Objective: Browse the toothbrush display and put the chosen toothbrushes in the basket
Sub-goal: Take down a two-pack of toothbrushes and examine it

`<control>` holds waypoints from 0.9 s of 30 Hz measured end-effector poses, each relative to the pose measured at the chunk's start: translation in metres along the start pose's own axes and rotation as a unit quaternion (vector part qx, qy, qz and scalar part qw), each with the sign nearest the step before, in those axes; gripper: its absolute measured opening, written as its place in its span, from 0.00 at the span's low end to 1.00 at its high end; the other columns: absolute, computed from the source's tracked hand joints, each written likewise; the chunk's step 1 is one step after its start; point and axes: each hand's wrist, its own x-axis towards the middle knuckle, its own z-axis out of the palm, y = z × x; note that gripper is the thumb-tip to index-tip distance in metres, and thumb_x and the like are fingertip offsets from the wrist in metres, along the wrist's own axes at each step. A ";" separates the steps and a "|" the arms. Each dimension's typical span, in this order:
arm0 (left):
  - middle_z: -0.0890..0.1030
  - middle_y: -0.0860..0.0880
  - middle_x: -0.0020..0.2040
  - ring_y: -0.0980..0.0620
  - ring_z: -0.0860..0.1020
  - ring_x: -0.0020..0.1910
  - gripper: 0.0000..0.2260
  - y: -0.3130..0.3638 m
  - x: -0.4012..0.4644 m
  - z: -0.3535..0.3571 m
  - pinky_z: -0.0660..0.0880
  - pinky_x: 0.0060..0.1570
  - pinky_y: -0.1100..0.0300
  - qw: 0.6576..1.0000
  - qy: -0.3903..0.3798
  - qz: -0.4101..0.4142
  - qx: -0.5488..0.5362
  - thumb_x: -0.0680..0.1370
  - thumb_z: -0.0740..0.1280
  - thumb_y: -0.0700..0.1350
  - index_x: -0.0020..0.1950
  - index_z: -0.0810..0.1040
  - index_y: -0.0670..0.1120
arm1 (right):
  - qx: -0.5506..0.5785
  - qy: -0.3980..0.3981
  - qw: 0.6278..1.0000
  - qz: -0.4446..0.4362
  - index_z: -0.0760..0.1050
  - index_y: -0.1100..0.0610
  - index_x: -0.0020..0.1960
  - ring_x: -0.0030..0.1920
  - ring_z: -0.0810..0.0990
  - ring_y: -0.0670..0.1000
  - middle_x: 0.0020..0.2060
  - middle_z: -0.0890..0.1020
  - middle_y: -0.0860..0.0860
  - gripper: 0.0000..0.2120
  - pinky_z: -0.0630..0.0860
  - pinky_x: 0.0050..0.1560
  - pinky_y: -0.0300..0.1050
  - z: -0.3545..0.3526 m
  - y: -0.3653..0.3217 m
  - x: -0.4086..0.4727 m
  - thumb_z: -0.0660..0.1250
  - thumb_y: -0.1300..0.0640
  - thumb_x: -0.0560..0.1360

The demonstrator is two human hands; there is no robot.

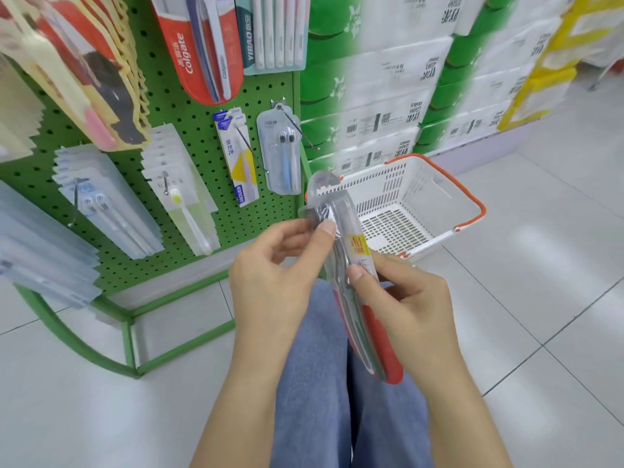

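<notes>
Both hands pinch a clear plastic toothbrush pack (351, 265) with red backing, the left hand (280, 265) at its bristle end, the right hand (405, 298) at mid-length, above denim-clad knees. Just beyond, a white slatted basket (415, 211) with orange handles stands on glossy tiles beside the green pegboard (199, 136), where a red Colgate pack (199, 49) hangs

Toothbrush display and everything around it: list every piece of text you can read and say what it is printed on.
"Colgate": red toothbrush pack hanging at the top of the pegboard.
"YIBAO": teal multi-brush pack beside it.
Stacked tissue cartons: print and barcodes too blurred to read.
Held toothbrush pack, gripped by left hand and right hand: yellow sticker unreadable.
</notes>
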 end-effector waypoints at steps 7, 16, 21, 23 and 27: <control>0.84 0.59 0.39 0.62 0.82 0.40 0.07 0.002 -0.002 -0.003 0.75 0.46 0.68 1.000 -0.006 -0.002 -0.007 0.69 0.75 0.55 0.44 0.82 0.55 | 0.009 0.000 1.000 0.014 0.85 0.47 0.44 0.40 0.78 0.41 0.38 0.84 0.44 0.07 0.72 0.43 0.35 0.002 -0.001 -0.001 0.68 0.54 0.72; 0.86 0.47 0.50 0.53 0.83 0.49 0.16 -0.013 -0.014 -0.010 0.78 0.51 0.62 0.944 -0.263 -0.160 -0.119 0.72 0.69 0.45 0.58 0.81 0.44 | 0.251 0.082 0.952 0.154 0.82 0.60 0.53 0.46 0.81 0.57 0.48 0.84 0.61 0.12 0.78 0.50 0.51 -0.008 0.004 0.007 0.69 0.58 0.71; 0.86 0.44 0.43 0.53 0.79 0.40 0.04 -0.027 -0.021 -0.004 0.76 0.44 0.57 0.967 -0.218 -0.123 -0.050 0.76 0.70 0.39 0.47 0.85 0.45 | 0.199 0.184 0.949 0.161 0.77 0.52 0.63 0.51 0.83 0.45 0.51 0.84 0.48 0.20 0.77 0.54 0.44 -0.005 0.008 0.007 0.73 0.58 0.72; 0.84 0.45 0.37 0.55 0.74 0.35 0.05 -0.031 -0.020 -0.004 0.72 0.39 0.57 0.977 -0.199 -0.071 0.015 0.75 0.72 0.45 0.43 0.84 0.44 | 0.184 0.200 0.950 0.150 0.77 0.50 0.63 0.55 0.82 0.44 0.56 0.83 0.48 0.23 0.77 0.55 0.41 -0.005 0.002 0.008 0.73 0.50 0.68; 0.79 0.44 0.36 0.57 0.69 0.34 0.13 -0.029 -0.025 -0.004 0.76 0.39 0.52 0.969 -0.224 0.002 0.100 0.73 0.67 0.55 0.47 0.82 0.47 | 0.175 0.211 0.952 0.133 0.78 0.50 0.55 0.51 0.83 0.42 0.54 0.83 0.49 0.22 0.77 0.52 0.40 -0.007 -0.010 0.010 0.74 0.46 0.62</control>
